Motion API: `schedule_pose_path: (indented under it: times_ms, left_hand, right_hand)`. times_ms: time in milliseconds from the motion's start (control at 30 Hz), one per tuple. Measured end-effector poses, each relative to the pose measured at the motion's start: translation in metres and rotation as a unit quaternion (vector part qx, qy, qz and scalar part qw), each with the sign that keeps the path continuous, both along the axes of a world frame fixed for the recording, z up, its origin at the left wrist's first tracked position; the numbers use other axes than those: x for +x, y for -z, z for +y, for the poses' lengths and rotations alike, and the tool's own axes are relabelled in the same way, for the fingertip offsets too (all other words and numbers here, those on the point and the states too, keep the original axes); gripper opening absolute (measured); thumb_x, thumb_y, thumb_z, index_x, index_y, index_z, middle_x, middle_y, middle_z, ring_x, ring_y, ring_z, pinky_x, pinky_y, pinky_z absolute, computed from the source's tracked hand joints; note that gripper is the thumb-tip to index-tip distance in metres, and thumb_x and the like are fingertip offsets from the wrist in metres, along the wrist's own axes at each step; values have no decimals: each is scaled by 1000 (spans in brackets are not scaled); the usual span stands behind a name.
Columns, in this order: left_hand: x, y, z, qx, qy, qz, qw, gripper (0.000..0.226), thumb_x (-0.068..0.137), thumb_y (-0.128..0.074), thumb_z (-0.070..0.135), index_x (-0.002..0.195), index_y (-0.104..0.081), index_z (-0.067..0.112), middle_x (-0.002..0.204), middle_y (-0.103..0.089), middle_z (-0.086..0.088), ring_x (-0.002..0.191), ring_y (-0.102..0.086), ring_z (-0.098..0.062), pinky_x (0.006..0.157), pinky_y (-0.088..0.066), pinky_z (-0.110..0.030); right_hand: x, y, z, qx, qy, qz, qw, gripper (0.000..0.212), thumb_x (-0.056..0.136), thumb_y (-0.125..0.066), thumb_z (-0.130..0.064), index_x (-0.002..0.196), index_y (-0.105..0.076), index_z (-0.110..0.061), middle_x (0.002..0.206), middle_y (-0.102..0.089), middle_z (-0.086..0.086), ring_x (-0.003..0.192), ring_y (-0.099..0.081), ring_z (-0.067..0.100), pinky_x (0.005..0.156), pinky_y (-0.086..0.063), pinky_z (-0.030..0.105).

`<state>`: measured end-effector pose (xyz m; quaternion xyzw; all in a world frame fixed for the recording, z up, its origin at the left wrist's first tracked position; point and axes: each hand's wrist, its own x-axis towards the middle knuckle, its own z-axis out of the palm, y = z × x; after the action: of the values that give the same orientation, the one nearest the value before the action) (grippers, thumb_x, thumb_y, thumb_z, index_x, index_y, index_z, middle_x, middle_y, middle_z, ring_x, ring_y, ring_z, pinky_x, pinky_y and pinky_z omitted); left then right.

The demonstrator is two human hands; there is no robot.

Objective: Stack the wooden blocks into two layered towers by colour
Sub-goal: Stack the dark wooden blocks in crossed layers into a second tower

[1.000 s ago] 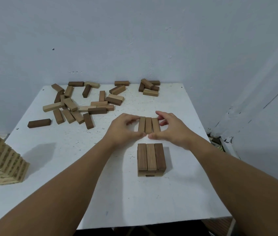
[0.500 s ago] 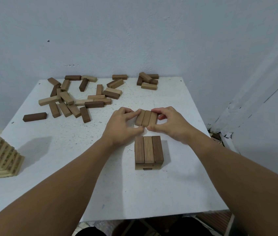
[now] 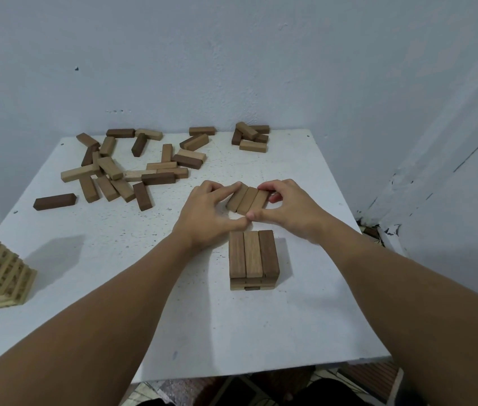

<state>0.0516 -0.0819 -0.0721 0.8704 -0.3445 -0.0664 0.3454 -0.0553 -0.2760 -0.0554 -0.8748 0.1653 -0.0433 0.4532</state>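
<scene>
While no writing shows, both hands [image 3: 249, 213] pinch three blocks [image 3: 248, 199].

View: single head-worn wide-angle camera | Position: above the near edge of the white table [image 3: 261, 332] | Direction: forward and down across the table toward the wall [image 3: 231, 54] behind it | Range: close, both forearms entering from the bottom edge | Overlap: single view only

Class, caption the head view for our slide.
Both hands hold three brown blocks behind the brown tower.
</scene>
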Motion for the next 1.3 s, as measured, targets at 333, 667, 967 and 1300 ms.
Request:
schedule_pose_path:
  times_ms: [333,667,967,1300]
  left_hand:
    - [-4,-1,-2,-21,-17,-1,1000,97,59,-85,77,142,-56,36,123,-51,13,120,-45,-9,100,-41,-32]
    - [-6,-2,-2,-8,-14,-2,1000,92,66,-72,63,148,-55,26,119,-47,8,118,-38,-10,95,-34,-25]
    - [-7,-7,-2,12,-6,4,1000,102,63,-68,58,157,-40,29,138,-48,5,127,-36,-14,97,-33,-31]
    - [-8,-7,-2,-31,-32,20,999,85,69,-76,52,144,-52,22,126,-58,7,123,-47,-18,99,-49,-39]
  right_hand:
    - [2,-4,6,24,35,-1,999,40,103,-60,-35,142,-59,-24,133,-48,-2,112,-53,6,104,-45,28]
    - [1,-1,4,34,20,-10,999,39,96,-74,-25,134,-64,-23,105,-59,-2,87,-54,9,77,-50,19]
    - [1,-1,0,47,11,-3,999,52,95,-71,-11,142,-56,-27,97,-66,-3,81,-60,8,69,-52,16]
    - [3,0,1,33,15,-3,999,60,96,-71,-14,150,-48,-27,98,-63,0,82,-58,9,72,-50,19]
